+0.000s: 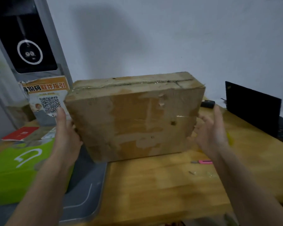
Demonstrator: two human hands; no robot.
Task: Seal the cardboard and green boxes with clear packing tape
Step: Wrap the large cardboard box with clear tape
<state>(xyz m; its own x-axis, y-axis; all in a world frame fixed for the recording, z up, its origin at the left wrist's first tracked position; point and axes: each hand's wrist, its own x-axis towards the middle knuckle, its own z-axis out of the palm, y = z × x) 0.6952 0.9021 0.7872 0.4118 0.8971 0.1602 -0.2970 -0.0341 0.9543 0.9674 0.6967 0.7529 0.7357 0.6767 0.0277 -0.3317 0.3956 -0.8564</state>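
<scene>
The left hand [64, 132] lies flat against the left end of the cardboard box [134, 118], with straight fingers that press on it and do not curl round it. The right hand [211, 132] is at the right end, its fingers loosely bent near the edge; the picture is blurred there, so I cannot tell if it touches the box or is just beside it. So the box sits between the two hands, and both are about as near to it. The box stands up on a long thin side on the wooden table [162, 185], a little tilted, with its big worn face turned toward the person. Its long way runs from left to right, from one hand to the other. On the top thin side there is a seam [134, 84] that also runs left to right, and shiny clear tape seems to lie along it (it glints a bit). I think the next job is to turn the box or lay it down, and for that both hands must push in from the ends together. The green box [21, 170] lies low on the left, under the left arm, with its long way running left to right too. No tape roll shows.
</scene>
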